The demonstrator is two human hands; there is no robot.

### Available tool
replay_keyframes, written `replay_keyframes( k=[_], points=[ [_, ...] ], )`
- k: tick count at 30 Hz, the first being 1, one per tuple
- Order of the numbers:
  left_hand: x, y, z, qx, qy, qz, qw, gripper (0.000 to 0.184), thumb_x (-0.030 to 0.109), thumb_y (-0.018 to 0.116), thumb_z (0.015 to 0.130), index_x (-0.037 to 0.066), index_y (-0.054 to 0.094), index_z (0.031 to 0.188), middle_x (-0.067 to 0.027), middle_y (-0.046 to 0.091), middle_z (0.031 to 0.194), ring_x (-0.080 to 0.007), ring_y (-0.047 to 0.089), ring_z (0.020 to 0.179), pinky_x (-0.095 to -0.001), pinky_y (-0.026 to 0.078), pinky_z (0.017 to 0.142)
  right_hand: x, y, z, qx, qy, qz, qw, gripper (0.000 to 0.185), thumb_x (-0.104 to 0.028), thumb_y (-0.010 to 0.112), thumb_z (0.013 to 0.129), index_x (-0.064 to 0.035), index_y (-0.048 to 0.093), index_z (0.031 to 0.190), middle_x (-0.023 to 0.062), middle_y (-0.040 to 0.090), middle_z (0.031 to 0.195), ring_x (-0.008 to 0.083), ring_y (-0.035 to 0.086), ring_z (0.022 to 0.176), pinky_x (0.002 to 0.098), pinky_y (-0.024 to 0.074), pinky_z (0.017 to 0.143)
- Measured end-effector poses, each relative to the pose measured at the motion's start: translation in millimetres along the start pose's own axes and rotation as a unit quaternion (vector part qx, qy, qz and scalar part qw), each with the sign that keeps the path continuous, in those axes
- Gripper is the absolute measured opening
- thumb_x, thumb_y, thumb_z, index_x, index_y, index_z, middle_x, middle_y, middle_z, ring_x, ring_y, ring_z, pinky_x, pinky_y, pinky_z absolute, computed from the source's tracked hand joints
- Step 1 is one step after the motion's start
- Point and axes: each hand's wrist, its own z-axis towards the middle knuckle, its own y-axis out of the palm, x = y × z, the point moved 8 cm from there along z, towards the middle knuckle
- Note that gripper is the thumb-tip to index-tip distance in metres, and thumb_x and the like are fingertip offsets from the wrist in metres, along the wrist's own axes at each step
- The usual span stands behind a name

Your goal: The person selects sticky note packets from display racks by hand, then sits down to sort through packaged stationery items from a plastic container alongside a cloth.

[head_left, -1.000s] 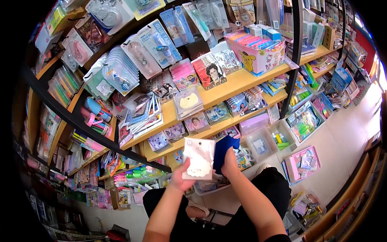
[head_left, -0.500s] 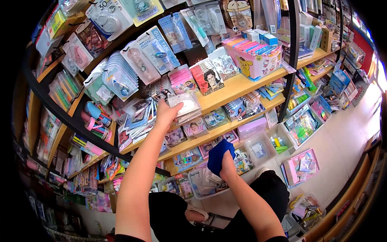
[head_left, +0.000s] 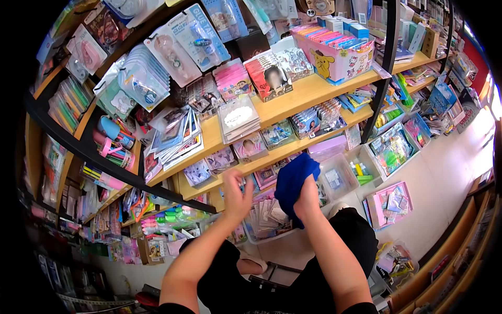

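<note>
My right hand (head_left: 307, 200) grips a crumpled dark-blue cloth (head_left: 294, 180), held in front of the lower shelf above my knees. Left of it my left hand (head_left: 238, 196) is in the air, fingers curved and apart, with nothing in it. A gap separates this hand from the cloth. Above, a stack of white-topped packets (head_left: 238, 119) lies at the front edge of the wooden shelf (head_left: 293, 107). To its left are fanned, loose card packs (head_left: 178, 138). Small picture packs (head_left: 250, 147) line the shelf below.
A pink cartoon box (head_left: 340, 60) of colourful packs stands on the upper shelf. Blister-packed glue tapes (head_left: 201, 39) hang at the upper left. Black metal posts (head_left: 384, 68) frame the shelving. Clear plastic bins (head_left: 337, 180) and a pink tray (head_left: 392, 206) sit low down.
My left hand has let go of the white-topped stack and come down towards the cloth. The stack now rests on the shelf edge. The blue cloth is raised slightly and looks more spread.
</note>
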Motion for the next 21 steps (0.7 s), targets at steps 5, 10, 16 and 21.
replay_keyframes(
  k=[5,10,16,21],
  points=[
    [-142,114,-157,-0.198,-0.136,0.098,0.966,0.033,0.012,0.063,0.071,-0.003,0.046,0.095,-0.0201,0.047,0.097,-0.0355,0.047,0.089,-0.0422,0.04,0.074,-8,-11,3,0.005,-0.038,0.0,0.999,0.035,-0.042,0.043,0.088,-0.0101,0.053,0.097,0.0013,0.057,0.086,0.0132,0.055,0.077,0.0268,0.0445,0.067],
    [-173,177,-221,-0.305,-0.217,0.166,0.912,0.049,0.02,0.069,0.065,-0.002,0.045,0.103,-0.0198,0.044,0.109,-0.0369,0.042,0.104,-0.0411,0.039,0.086,-17,-13,-7,0.077,-0.064,-0.014,0.995,0.039,-0.043,0.042,0.089,-0.0086,0.05,0.105,0.0039,0.058,0.092,0.0154,0.056,0.081,0.0286,0.0462,0.07],
    [-197,224,-224,-0.309,-0.266,0.29,0.866,0.074,0.031,0.074,0.06,0.001,0.035,0.115,-0.0192,0.039,0.119,-0.035,0.033,0.116,-0.0462,0.03,0.094,-41,-4,-12,0.059,-0.103,-0.023,0.993,0.042,-0.04,0.04,0.09,-0.0054,0.046,0.114,0.0075,0.058,0.101,0.0206,0.058,0.087,0.0347,0.0477,0.074],
    [-214,233,-215,-0.378,-0.306,0.306,0.819,0.078,0.034,0.077,0.057,0.005,0.033,0.116,-0.0149,0.039,0.117,-0.0306,0.037,0.112,-0.0456,0.032,0.088,-41,-11,-2,0.091,-0.105,0.003,0.99,0.039,-0.036,0.04,0.091,-0.0052,0.046,0.114,0.0062,0.057,0.103,0.0194,0.056,0.091,0.0322,0.0454,0.079]
  ],
)
